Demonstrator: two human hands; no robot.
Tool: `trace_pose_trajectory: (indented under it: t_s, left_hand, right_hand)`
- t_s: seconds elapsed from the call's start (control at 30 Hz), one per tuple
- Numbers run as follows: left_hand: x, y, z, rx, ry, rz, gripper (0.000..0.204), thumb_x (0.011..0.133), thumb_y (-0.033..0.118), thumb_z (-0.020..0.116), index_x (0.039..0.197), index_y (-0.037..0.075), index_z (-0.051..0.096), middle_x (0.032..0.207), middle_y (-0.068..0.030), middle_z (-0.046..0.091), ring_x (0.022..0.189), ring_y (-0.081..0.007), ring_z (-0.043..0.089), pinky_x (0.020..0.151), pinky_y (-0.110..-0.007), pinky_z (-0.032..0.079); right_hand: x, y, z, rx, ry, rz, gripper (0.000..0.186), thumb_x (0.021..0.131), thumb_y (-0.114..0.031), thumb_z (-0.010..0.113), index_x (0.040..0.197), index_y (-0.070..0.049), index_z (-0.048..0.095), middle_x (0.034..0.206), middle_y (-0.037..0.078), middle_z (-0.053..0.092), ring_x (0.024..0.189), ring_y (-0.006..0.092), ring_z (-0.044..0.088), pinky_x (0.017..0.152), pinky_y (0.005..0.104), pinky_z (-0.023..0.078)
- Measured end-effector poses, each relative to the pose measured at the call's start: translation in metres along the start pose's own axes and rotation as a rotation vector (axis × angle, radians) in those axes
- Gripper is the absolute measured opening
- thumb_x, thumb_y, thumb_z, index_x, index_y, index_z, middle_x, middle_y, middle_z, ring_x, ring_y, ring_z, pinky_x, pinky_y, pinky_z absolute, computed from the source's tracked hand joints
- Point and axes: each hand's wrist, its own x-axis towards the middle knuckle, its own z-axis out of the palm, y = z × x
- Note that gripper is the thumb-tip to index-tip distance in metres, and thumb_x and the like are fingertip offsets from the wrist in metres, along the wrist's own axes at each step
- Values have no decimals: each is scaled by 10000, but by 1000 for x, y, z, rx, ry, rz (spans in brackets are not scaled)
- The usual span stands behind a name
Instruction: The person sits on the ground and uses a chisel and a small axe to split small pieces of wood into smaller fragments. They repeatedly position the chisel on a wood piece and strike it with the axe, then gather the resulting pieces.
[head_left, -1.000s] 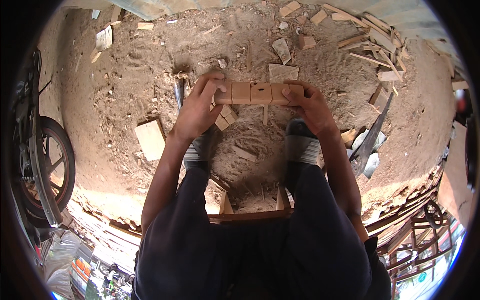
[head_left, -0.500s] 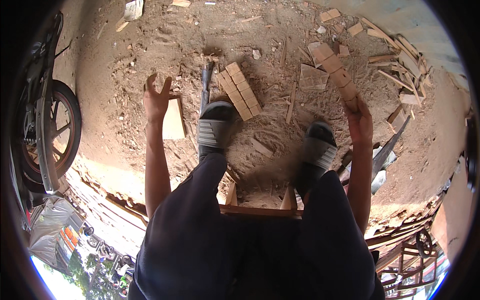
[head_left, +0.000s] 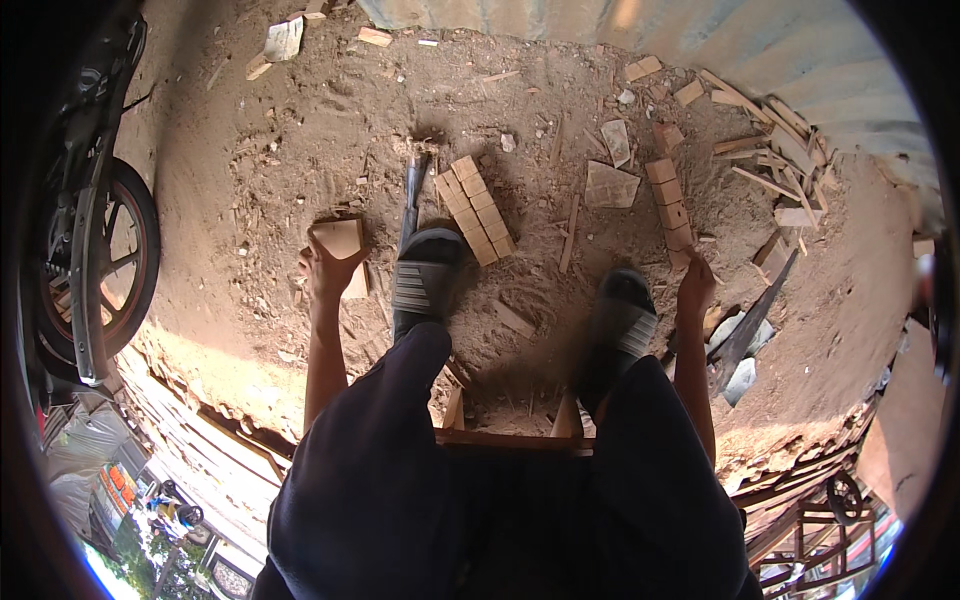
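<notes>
My left hand (head_left: 326, 268) is curled around a wooden block (head_left: 340, 238), with the thumb on its right side and the fingers on its left. Part of a pale wooden board (head_left: 357, 284) shows just below that block, beside my left foot. My right hand (head_left: 697, 286) pinches the near end of a row of wooden blocks (head_left: 671, 208) set end to end; its fingertips are partly hidden. Between my hands, a double row of cut wooden blocks (head_left: 475, 210) lies on the dirt by my left sandal (head_left: 428, 278).
A dark metal bar (head_left: 412, 195) lies beyond my left sandal. Scrap wood (head_left: 790, 160) is heaped at far right, near a corrugated sheet wall (head_left: 700, 40). A long dark blade-like piece (head_left: 755, 325) lies right of my right hand. A motorcycle wheel (head_left: 125, 255) stands at left.
My left hand has gone from spread fingers above the board to closing around a block. The row at my right hand has moved nearer and turned straighter. My view has shifted slightly.
</notes>
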Motion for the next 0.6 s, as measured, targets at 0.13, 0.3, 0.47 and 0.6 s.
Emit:
trace_pose_trajectory:
  t_s: [0.13,0.3,0.47,0.6]
  left_hand:
    - [26,-34,32,-46,145,139,1118,539,500,853,1340,37,225,1197,-244,496,1103,-370,508,893,-478,447]
    - [12,-32,27,-112,285,19,987,539,411,875,1266,36,322,1131,-168,573,1045,-300,566,857,-435,476]
    - [-41,31,-46,-255,166,40,1318,483,571,854,1446,67,108,1241,-355,401,1144,-479,451,912,-536,431]
    - [-77,79,-109,-333,295,395,1271,510,551,856,1427,43,137,1194,-360,445,1107,-489,478,900,-537,450]
  right_hand:
    - [-12,7,-4,-10,27,-99,286,911,-194,527,1081,-3,655,952,144,666,809,225,628,725,332,490]
    - [-39,-53,-28,100,-159,206,308,908,-271,558,861,5,686,647,67,606,524,96,517,479,272,392]
    - [-51,-51,-44,181,-98,52,427,893,-354,565,723,27,660,580,85,559,590,143,516,595,319,408]
    - [-54,-134,-78,231,-638,-65,304,891,-299,588,940,-1,617,730,24,549,642,98,527,519,258,440]
